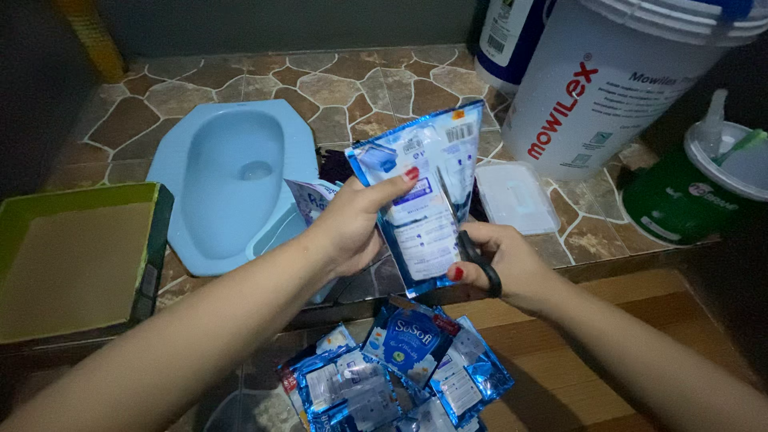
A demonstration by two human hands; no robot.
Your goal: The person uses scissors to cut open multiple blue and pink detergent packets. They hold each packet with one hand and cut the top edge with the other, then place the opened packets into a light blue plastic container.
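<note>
The pouch (424, 200) in the left hand (352, 228) is glossy plastic film, blue and white, creased and catching light; the pile of pouches (400, 368) at 6 o'clock has the same shiny crinkled film. The scissors (468, 240) in the right hand (504, 268) show a thin metal blade and matt black plastic handles. At 10 o'clock the squat toilet (228, 180) is smooth glazed ceramic, set in a rough stone floor (352, 88). The white bucket (616, 80) at 1 o'clock is smooth plastic, the lid (516, 196) beside it probably translucent plastic
</note>
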